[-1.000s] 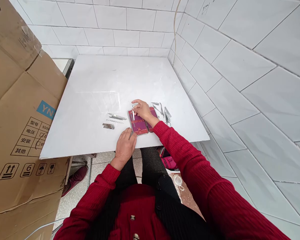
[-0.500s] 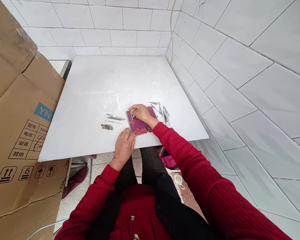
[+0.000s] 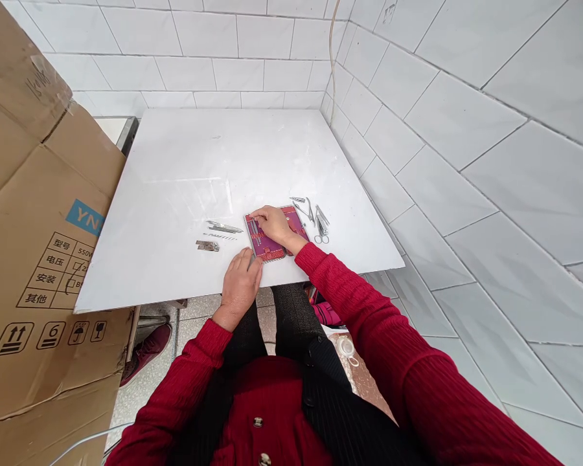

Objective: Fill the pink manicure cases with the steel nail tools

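Note:
A manicure case (image 3: 273,253) with a purple and red lining lies open near the table's front edge. My left hand (image 3: 240,278) grips its near left corner, thumb and fingers close together. Over the case, my right hand (image 3: 273,223) has its fingertips at the top of a slim metal manicure tool (image 3: 255,232) in the left half's loops; the exact grip is partly hidden. Left of the case lie a nail clipper (image 3: 207,246) and slim metal tools (image 3: 224,227). To the right are small scissors (image 3: 321,234), a cuticle nipper (image 3: 309,211) and other metal pieces.
The white table (image 3: 175,155) meets tiled walls at the back and right. A tall cardboard box (image 3: 43,213) stands against its left side. A thin hose (image 3: 333,65) hangs in the corner. Below the table edge are a shoe (image 3: 150,349) and a pink item (image 3: 326,315).
My right fingers have shifted slightly and the index finger lies straighter at the tool's top. More of the tool shows in the loops. My left hand stays at the corner.

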`<state>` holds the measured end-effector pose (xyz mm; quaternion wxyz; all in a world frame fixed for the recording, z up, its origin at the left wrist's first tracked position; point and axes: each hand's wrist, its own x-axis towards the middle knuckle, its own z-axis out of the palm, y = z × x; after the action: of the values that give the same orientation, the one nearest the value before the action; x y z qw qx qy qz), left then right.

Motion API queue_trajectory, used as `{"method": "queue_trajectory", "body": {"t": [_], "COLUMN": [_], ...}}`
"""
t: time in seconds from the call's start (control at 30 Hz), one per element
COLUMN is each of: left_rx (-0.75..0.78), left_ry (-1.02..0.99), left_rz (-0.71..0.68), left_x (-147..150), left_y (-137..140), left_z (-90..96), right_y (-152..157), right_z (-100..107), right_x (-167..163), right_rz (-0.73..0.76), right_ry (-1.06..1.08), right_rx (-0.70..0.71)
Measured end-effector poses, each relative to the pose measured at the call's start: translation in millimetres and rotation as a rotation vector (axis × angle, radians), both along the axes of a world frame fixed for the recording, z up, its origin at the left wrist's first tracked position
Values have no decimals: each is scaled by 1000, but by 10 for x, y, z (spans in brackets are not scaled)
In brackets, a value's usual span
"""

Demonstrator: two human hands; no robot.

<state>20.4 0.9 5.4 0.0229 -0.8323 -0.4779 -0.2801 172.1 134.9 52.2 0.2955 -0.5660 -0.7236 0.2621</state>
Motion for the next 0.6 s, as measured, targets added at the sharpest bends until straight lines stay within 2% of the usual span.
{"method": "queue_trajectory", "body": {"t": [0.27, 0.6], "left_rx": [0, 17], "left_ry": [-10, 13], "left_rz": [2, 11], "left_x": [-2, 1], "left_y": [2, -5], "left_z": [-10, -11], "right_y": [-90, -128], "right_z": [43, 38], "right_x": [-13, -11], "right_rz": [15, 31], "right_ry": [-152, -219], "right_rx": [14, 34]}}
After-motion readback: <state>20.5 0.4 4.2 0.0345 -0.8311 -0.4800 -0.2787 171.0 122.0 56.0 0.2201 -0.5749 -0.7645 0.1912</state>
